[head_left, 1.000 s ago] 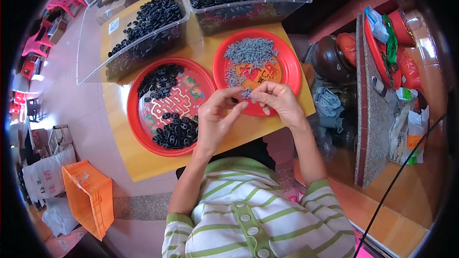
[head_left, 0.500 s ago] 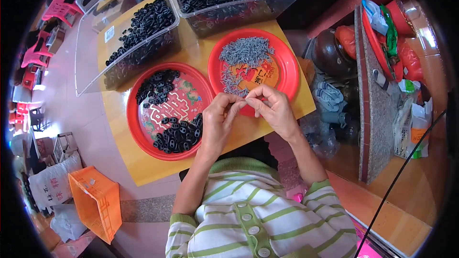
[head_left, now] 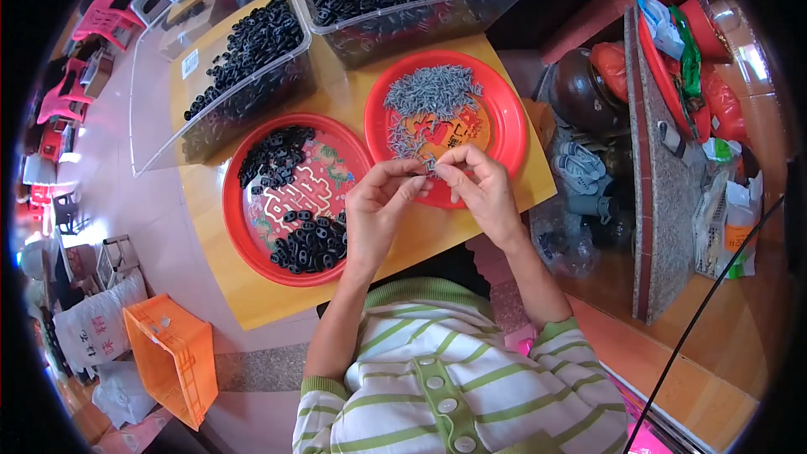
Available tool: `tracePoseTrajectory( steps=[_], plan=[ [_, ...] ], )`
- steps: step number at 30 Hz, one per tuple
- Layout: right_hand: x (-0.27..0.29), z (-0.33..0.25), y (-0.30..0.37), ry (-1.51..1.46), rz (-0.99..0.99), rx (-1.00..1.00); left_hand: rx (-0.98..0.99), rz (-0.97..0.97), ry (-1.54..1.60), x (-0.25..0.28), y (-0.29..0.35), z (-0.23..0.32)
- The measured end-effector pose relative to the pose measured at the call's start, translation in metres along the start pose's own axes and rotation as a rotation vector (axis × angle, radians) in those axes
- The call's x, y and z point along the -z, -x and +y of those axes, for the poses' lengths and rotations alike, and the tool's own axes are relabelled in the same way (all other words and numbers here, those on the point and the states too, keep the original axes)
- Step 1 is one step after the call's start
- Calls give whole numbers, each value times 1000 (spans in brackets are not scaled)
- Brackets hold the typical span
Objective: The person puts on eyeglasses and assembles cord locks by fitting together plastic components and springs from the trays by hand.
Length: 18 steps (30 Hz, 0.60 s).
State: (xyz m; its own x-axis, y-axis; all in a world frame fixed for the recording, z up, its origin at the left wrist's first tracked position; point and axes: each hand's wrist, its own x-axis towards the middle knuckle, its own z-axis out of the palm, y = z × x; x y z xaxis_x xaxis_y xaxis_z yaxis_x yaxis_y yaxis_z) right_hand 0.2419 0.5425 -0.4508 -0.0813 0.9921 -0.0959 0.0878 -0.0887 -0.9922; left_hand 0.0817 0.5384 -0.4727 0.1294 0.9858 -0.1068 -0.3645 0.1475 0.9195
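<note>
Over the near rim of the right-hand red plate (head_left: 514,147), my left hand (head_left: 374,210) and my right hand (head_left: 483,197) meet fingertip to fingertip. Both are closed in a pinch. Something small and dark shows between them, mostly hidden by the fingers. That plate holds a heap of small grey screws (head_left: 430,91), with more scattered below it. The red tray (head_left: 238,223) to the left carries two groups of black plastic pieces: a far pile (head_left: 273,155) and a near pile of two-holed pieces (head_left: 309,244), close to my left wrist.
Two clear plastic bins, one at the back left (head_left: 172,136) and one behind the plate (head_left: 420,20), hold many black pieces. Everything stands on a yellow table (head_left: 227,290). An orange crate (head_left: 172,361) sits on the floor at left; a stone-topped ledge (head_left: 664,227) rises at right.
My left hand has shifted slightly left, and the fingertips of both hands have parted a little. The dark bit between them shows more. Plates and piles look the same.
</note>
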Motion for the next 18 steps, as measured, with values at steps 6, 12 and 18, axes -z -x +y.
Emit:
tracePoseTrajectory(
  steps=[6, 12, 18],
  plan=[
    [-11, -10, -1, 62, -77, 46, 16, 80, -143, 5, 8, 6],
    [-16, -11, -2, 111, -181, 159, 121, 29, 29, 20, 15, 12],
    [-28, -9, -1, 55, -147, 136, 140, 112, 260, 30, 26, 22]
  ],
)
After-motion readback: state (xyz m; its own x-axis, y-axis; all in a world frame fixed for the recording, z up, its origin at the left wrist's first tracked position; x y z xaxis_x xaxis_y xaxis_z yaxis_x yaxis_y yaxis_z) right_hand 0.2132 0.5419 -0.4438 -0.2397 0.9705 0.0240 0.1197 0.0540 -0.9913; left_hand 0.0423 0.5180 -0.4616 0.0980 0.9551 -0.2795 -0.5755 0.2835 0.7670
